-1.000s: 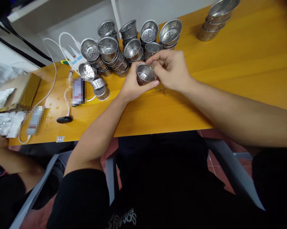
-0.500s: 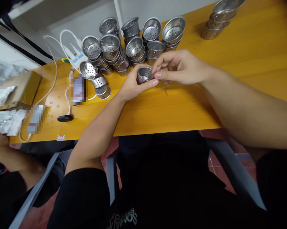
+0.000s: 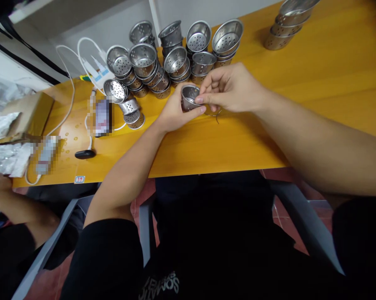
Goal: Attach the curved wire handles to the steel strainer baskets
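My left hand (image 3: 175, 110) is wrapped round a small metal cup with perforated walls (image 3: 189, 102), its mouth tilted up towards me. The left thumb lies along the near side of the cup. My right hand (image 3: 220, 89) is closed in a pinch at the cup's right rim, thumb and forefinger together. From under these fingers a thin curved wire (image 3: 218, 116) hangs out over the table; the pinched end is hidden by the fingertips. Just behind both hands stand stacks of similar perforated metal cups (image 3: 177, 62).
A leaning stack of cups (image 3: 281, 35) stands at the far right. On the left lie a phone (image 3: 103, 118), a white power strip (image 3: 102, 77) with cables, a black object (image 3: 85, 154) and a cardboard box (image 3: 34, 116). Another person's arm (image 3: 22, 208) is at the left edge.
My right hand has shifted slightly left, its thumb now further over the cup's rim. The cup has moved very slightly in my left hand's grip.
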Available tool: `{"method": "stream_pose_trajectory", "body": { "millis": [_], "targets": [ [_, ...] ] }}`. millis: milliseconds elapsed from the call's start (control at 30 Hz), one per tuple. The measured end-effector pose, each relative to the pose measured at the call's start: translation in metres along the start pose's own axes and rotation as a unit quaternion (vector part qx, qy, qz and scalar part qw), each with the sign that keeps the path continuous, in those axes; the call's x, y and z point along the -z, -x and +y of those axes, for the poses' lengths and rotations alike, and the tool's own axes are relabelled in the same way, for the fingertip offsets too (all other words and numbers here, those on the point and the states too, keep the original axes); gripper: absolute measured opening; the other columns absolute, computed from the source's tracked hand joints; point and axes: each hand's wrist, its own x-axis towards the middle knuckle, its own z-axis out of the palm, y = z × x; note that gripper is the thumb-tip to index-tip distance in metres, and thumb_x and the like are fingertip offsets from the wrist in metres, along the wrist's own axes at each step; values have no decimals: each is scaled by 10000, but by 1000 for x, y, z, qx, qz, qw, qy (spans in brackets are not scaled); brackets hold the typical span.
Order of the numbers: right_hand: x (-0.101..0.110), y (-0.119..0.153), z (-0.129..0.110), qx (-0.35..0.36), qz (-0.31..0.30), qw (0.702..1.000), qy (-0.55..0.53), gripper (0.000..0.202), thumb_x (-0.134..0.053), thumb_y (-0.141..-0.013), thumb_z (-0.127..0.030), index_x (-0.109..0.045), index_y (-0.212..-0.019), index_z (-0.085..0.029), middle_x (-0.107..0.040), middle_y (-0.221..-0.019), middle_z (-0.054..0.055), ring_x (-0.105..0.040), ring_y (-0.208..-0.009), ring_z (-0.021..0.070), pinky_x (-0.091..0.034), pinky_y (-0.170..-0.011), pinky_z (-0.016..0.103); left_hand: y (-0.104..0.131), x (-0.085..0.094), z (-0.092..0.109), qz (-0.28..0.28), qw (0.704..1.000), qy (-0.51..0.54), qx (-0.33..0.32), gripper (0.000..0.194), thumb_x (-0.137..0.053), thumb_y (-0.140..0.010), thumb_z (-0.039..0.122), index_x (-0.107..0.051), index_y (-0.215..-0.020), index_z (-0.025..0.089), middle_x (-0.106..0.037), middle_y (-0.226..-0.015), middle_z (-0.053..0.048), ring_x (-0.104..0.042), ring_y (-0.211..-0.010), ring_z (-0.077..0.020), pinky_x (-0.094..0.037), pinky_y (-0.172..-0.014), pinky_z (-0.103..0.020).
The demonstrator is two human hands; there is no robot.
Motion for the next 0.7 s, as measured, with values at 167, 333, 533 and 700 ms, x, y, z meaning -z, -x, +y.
{"method": "stream_pose_trajectory", "body": {
  "millis": [167,333,533,700],
  "targets": [
    [-3,0,-2,16,5,1000,6,512,-1000,-777,-631,-681,-862,-240,-656,-694,2,-556,-523,143,-447,-454,301,0,1,0,-6,1000,-3,6,829,-728,-857,794,-464,-1404,229,-654,-1320,-93,-694,-1227,-247,-514,-1200,-493],
    [-3,-2,-1,66,25,997,11,596,-932,-809,-734,-693,-973,-214,-667,-783,32,-560,-575,131,-448,-521,316,-1,1,-2,6,1000,1,12,873,-717,-842,826,-437,-1434,249,-637,-1351,-87,-678,-1268,-250,-490,-1216,-475],
    [7,-3,8,142,96,967,191,401,-768,-1013,-658,-746,-953,-262,-694,-991,99,-587,-795,199,-515,-699,387,-3,0,-10,35,999,9,14,888,-709,-837,841,-426,-1446,259,-644,-1365,-83,-691,-1274,-245,-511,-1194,-454],
    [10,0,11,128,31,971,199,135,-800,-983,-475,-805,-1029,-348,-681,-1261,95,-619,-1098,288,-568,-859,445,-3,2,-16,34,999,9,6,914,-690,-850,840,-387,-1506,280,-618,-1426,-90,-668,-1350,-269,-484,-1242,-497]
  ]
}}
